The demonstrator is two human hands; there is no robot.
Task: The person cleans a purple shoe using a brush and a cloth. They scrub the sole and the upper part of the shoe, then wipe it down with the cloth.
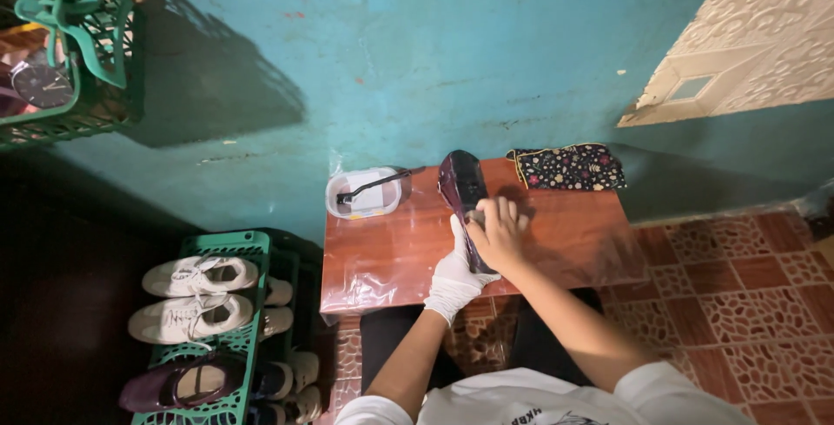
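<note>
Steadying a dark shoe (pixel 460 184) on a low wooden table (pixel 391 251), a person's gloved left hand (pixel 455 273) wraps the heel end while the bare right hand (pixel 499 230) presses something small against its side, fingers curled; what it holds cannot be made out. A white tub (pixel 365 195) with a brush sits just beside the shoe, a patterned cloth (pixel 569 167) beyond. Firm support and short, even strokes would likely serve best.
</note>
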